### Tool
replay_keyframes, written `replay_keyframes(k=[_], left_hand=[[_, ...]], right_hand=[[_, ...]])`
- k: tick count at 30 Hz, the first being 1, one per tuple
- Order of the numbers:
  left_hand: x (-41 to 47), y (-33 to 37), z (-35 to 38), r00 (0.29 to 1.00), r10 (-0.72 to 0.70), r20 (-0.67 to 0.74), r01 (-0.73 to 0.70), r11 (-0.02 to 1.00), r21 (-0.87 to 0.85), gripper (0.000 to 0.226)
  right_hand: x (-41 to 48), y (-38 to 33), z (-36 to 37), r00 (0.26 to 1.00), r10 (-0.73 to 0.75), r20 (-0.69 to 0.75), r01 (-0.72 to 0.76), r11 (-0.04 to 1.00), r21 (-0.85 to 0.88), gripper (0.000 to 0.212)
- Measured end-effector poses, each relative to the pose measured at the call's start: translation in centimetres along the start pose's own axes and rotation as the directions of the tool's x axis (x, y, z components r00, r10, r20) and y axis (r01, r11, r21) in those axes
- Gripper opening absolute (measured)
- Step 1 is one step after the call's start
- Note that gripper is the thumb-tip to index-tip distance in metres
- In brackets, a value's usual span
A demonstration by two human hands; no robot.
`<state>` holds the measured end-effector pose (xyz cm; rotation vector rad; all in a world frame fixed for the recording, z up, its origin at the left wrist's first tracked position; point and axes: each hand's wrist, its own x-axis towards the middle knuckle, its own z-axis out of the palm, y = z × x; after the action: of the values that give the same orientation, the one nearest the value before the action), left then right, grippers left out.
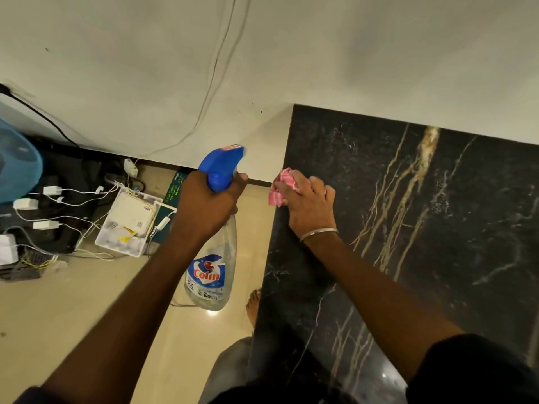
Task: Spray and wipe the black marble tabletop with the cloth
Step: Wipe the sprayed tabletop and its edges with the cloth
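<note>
Grips: left grip [208, 205] is curled round the neck of the spray bottle [213, 272]; right grip [309, 205] is bunched on the cloth [281, 185].
Tabletop [437, 228]: black marble, gold-veined.
Spray bottle: clear, blue-headed, held over the floor [58, 316] beside the tabletop's left edge.
Cloth: pink, pressed at that edge.

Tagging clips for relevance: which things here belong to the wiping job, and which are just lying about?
Job: Colin spray bottle in left hand; pink cloth in right hand; black marble tabletop.
Lying about: white chargers, white tray, green box.
</note>
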<state>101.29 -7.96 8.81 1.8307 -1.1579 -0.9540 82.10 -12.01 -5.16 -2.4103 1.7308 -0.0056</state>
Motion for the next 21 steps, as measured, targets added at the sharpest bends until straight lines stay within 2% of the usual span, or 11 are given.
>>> replay_keyframes(k=[6, 10, 14, 21], left_hand=[[-2.2, -0.3, 1.1, 1.0, -0.025, -0.007, 0.025, 0.998, 0.049, 0.023], [-3.1, -0.3, 2.8, 0.999, -0.031, -0.033, 0.033, 0.997, 0.076, 0.025], [-3.7, -0.4, 4.2, 0.998, -0.044, -0.048, 0.049, 0.993, 0.11, 0.024], [-3.5, -0.3, 5.9, 0.997, -0.058, -0.044, 0.063, 0.99, 0.129, 0.02]], right_hand=[[-7.2, -0.7, 0.4, 0.993, -0.096, 0.068, 0.096, 0.995, 0.007, 0.058], [-5.3, 0.8, -0.3, 0.979, -0.188, 0.079, 0.189, 0.982, -0.001, 0.061], [1.6, 2.6, -1.2, 0.997, -0.071, -0.032, 0.071, 0.997, -0.005, 0.07], [13.8, 5.3, -3.1, 0.998, 0.043, -0.047, -0.047, 0.996, -0.076, 0.072]])
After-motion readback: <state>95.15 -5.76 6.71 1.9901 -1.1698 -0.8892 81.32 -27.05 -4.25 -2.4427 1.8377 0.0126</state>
